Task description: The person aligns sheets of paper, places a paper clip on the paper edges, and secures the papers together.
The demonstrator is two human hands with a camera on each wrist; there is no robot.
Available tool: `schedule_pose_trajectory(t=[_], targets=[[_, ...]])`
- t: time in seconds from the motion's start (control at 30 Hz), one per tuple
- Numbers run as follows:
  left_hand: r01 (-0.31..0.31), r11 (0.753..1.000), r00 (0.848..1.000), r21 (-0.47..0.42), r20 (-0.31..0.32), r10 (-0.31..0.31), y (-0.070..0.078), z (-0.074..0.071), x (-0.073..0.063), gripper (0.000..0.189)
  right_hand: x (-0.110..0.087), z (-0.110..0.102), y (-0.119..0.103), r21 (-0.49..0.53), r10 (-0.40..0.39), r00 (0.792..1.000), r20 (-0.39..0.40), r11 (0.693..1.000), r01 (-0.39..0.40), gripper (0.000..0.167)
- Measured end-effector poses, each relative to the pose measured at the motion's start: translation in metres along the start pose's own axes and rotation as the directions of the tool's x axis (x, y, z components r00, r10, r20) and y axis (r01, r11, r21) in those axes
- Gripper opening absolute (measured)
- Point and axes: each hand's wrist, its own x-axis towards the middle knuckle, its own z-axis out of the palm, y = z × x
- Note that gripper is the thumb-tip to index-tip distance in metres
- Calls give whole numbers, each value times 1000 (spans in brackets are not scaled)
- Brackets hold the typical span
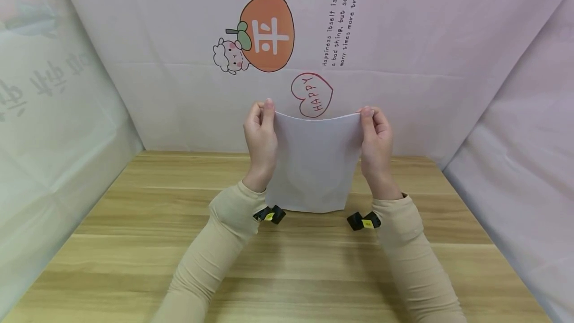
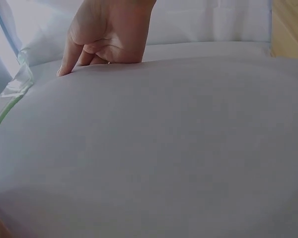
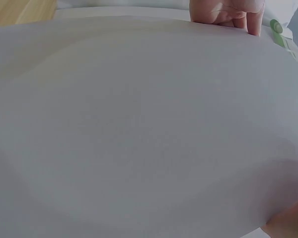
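Both hands hold up a white sheet of paper [image 1: 314, 163] in the middle of the head view. My left hand [image 1: 262, 141] pinches its upper left corner, thumb on the near side and fingers curled behind. At the upper right corner, my right hand [image 1: 376, 146] grips the sheet the same way. Between them the top edge sags a little, and the lower edge overlaps the tabletop in this view. The paper fills most of both wrist views, with the opposite hand across it at the top and a bit of the near hand at a lower corner.
A wood-grain table [image 1: 287, 273] lies below the forearms. Behind it stands a pale backdrop cloth [image 1: 188, 108] with printed drawings and lettering, and more light cloth hangs along both sides. Dark wrist devices with yellow labels sit at the inner side of each sleeve.
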Motion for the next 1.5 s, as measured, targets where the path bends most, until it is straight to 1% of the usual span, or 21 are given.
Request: schedule_pose_trajectory(t=[0.17,0.3,0.47,0.6,0.7,1.07,1.23,1.33,1.5], targets=[[63,998,998,-17,10,-63,-2,-2,1,26,-1,-1,3,-19,47,999,6,999,-47,17],[80,997,997,-15,9,-80,-3,-4,1,26,-1,-2,6,-12,45,999,2,999,-45,17],[51,999,999,-17,-6,-51,-6,-4,2,28,0,-1,7,4,38,999,2,999,-38,17],[14,1000,1000,-7,-18,-14,-8,-4,1,30,0,0,6,-2,44,999,-5,999,-44,17],[0,1000,1000,-6,-21,0,-8,-4,1,30,0,2,6,0,50,999,-13,999,-50,17],[-11,1000,1000,-14,-9,10,-5,-4,1,29,-1,4,4,16,49,999,-22,999,-49,17],[-16,1000,1000,-23,11,16,-1,-2,0,29,-3,2,1,3,26,999,-40,1000,-26,16],[-12,1000,1000,-22,8,12,1,-1,0,28,-3,1,0,-2,16,999,-41,1000,-16,17],[-1,1000,1000,-5,-5,1,-1,-2,0,29,-4,0,1,-23,48,999,-22,999,-49,19]])
